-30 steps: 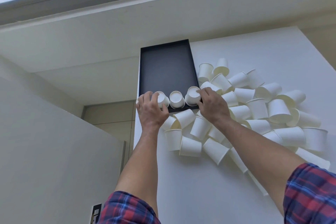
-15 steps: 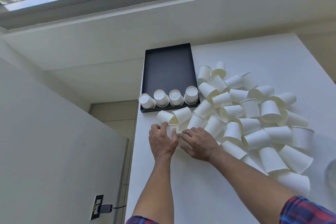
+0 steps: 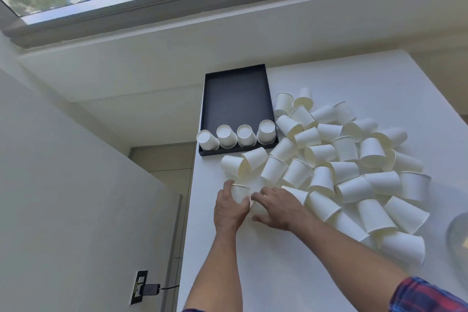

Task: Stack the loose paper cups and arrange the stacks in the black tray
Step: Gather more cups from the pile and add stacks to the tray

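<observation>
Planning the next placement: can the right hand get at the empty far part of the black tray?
Probably yes: the black tray lies bare beyond its row of four cups, open from above. The right hand would reach over that row.

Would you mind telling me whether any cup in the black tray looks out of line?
Yes: the leftmost cup of the four in the black tray leans out over the tray's left wall; the others sit inside.

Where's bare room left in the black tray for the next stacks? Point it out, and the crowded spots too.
The black tray is bare from its far wall down to the row of four cups along its near wall. The white table is bare beyond the loose cups, and near the person below both hands. Crowded: right of the tray, where the pile reaches its corner.
</observation>
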